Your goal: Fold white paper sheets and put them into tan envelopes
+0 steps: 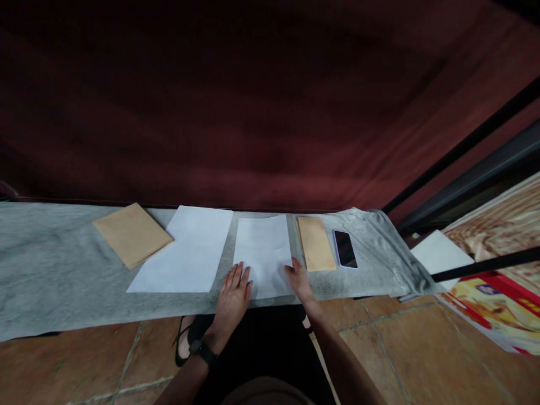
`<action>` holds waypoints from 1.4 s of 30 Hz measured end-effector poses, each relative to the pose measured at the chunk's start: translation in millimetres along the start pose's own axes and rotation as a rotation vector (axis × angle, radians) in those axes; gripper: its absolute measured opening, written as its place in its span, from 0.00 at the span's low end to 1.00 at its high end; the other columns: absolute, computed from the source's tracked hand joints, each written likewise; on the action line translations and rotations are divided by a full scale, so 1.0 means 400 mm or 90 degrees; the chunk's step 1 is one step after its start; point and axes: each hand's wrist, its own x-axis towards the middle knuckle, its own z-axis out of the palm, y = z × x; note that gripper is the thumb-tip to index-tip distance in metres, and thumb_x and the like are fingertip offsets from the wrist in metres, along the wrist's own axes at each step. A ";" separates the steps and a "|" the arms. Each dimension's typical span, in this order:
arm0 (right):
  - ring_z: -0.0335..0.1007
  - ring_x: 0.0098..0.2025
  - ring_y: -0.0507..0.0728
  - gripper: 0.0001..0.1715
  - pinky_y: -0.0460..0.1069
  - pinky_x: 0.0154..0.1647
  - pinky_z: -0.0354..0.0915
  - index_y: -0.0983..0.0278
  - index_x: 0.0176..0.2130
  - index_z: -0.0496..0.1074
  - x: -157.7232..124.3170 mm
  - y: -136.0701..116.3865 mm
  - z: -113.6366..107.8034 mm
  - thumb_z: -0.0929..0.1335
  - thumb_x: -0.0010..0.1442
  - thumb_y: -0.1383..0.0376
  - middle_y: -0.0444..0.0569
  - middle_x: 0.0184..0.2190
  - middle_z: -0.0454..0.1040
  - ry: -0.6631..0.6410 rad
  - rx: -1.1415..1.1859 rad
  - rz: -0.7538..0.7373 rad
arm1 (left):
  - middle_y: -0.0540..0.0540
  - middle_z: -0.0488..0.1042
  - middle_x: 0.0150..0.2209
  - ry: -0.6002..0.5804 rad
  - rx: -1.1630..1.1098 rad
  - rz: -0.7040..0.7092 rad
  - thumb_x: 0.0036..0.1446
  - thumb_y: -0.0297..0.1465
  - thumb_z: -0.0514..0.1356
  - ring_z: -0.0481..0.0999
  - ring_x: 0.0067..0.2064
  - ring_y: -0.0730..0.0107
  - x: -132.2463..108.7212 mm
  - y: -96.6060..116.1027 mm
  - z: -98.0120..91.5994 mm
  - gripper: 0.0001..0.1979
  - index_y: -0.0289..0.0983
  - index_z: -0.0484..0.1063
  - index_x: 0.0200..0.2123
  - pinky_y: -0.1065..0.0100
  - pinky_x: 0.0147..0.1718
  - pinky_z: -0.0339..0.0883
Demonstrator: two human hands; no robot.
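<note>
In front of me a white sheet of paper (264,242) lies on the grey cloth-covered table, slightly creased at its right side. My left hand (234,292) rests flat on its lower left corner, fingers stretched out. At the right edge of the sheet, my right hand (297,277) has its thumb over the paper and the other fingers bent at the edge, partly hidden. Left of this sheet lies a larger stack or sheet of white paper (192,250). A brown envelope (130,233) overlaps that paper's left side. More brown envelopes (316,244) lie just right of my right hand.
A phone (345,249) with a dark screen lies right of the envelopes on the grey cloth (54,264). A dark red curtain (253,140) hangs behind the table. Black bars (464,135) and a red and yellow box (498,306) are at the right, above the tiled floor.
</note>
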 end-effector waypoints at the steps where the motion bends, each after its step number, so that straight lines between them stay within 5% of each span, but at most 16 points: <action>1: 0.75 0.46 0.61 0.21 0.53 0.49 0.71 0.65 0.50 0.74 -0.004 -0.005 -0.003 0.64 0.59 0.65 0.54 0.43 0.79 0.023 -0.025 -0.013 | 0.35 0.63 0.68 -0.006 0.004 0.003 0.69 0.35 0.47 0.61 0.69 0.50 0.001 0.003 -0.003 0.24 0.34 0.67 0.63 0.48 0.65 0.59; 6: 0.55 0.68 0.67 0.32 0.66 0.67 0.56 0.68 0.68 0.58 -0.046 -0.053 0.033 0.61 0.67 0.65 0.64 0.67 0.61 0.129 -0.324 -0.196 | 0.34 0.59 0.69 -0.004 0.021 -0.015 0.68 0.32 0.46 0.56 0.71 0.51 0.010 0.046 -0.003 0.26 0.33 0.62 0.67 0.44 0.68 0.50; 9: 0.48 0.73 0.62 0.32 0.62 0.70 0.54 0.67 0.70 0.55 -0.071 -0.083 0.113 0.59 0.71 0.63 0.59 0.70 0.57 0.017 -0.345 -0.293 | 0.35 0.56 0.71 -0.012 0.027 0.015 0.65 0.27 0.47 0.51 0.73 0.53 0.024 0.075 0.014 0.29 0.31 0.57 0.69 0.45 0.69 0.47; 14: 0.51 0.72 0.59 0.28 0.59 0.72 0.49 0.66 0.68 0.61 -0.081 -0.090 0.189 0.55 0.74 0.62 0.55 0.68 0.61 -0.068 -0.370 -0.295 | 0.33 0.58 0.70 -0.044 0.039 0.046 0.63 0.23 0.46 0.51 0.73 0.56 0.048 0.075 0.043 0.30 0.27 0.56 0.69 0.49 0.69 0.50; 21: 0.48 0.73 0.63 0.35 0.60 0.72 0.48 0.70 0.72 0.51 -0.074 -0.025 0.091 0.60 0.73 0.57 0.59 0.71 0.54 -0.018 -0.473 -0.298 | 0.28 0.57 0.69 0.003 0.025 -0.045 0.69 0.36 0.45 0.54 0.72 0.50 0.046 0.041 0.027 0.30 0.23 0.57 0.68 0.48 0.68 0.52; 27: 0.51 0.72 0.66 0.35 0.64 0.71 0.49 0.72 0.71 0.52 -0.060 0.025 0.036 0.58 0.74 0.57 0.63 0.70 0.55 0.049 -0.485 -0.268 | 0.27 0.60 0.68 0.032 0.012 -0.072 0.69 0.36 0.44 0.56 0.71 0.47 0.045 0.025 0.008 0.30 0.23 0.56 0.68 0.44 0.68 0.50; 30: 0.49 0.72 0.65 0.33 0.64 0.71 0.50 0.72 0.71 0.52 -0.018 -0.001 0.060 0.55 0.75 0.59 0.62 0.70 0.55 0.048 -0.445 -0.279 | 0.31 0.59 0.69 0.020 0.001 -0.045 0.69 0.35 0.43 0.53 0.72 0.51 0.104 0.035 0.018 0.30 0.26 0.54 0.69 0.46 0.69 0.49; 37: 0.48 0.73 0.57 0.30 0.59 0.72 0.50 0.67 0.70 0.57 0.192 -0.106 0.165 0.52 0.75 0.61 0.55 0.70 0.58 -0.046 -0.401 -0.306 | 0.34 0.58 0.70 -0.064 -0.018 -0.003 0.65 0.27 0.43 0.52 0.73 0.55 0.349 0.030 0.090 0.31 0.28 0.53 0.70 0.49 0.69 0.49; 42: 0.49 0.73 0.60 0.28 0.62 0.72 0.46 0.64 0.68 0.61 0.283 -0.094 0.181 0.55 0.75 0.59 0.54 0.70 0.57 -0.055 -0.438 -0.312 | 0.38 0.58 0.70 -0.080 0.023 -0.024 0.67 0.31 0.43 0.51 0.73 0.53 0.421 -0.015 0.119 0.29 0.33 0.57 0.69 0.46 0.69 0.46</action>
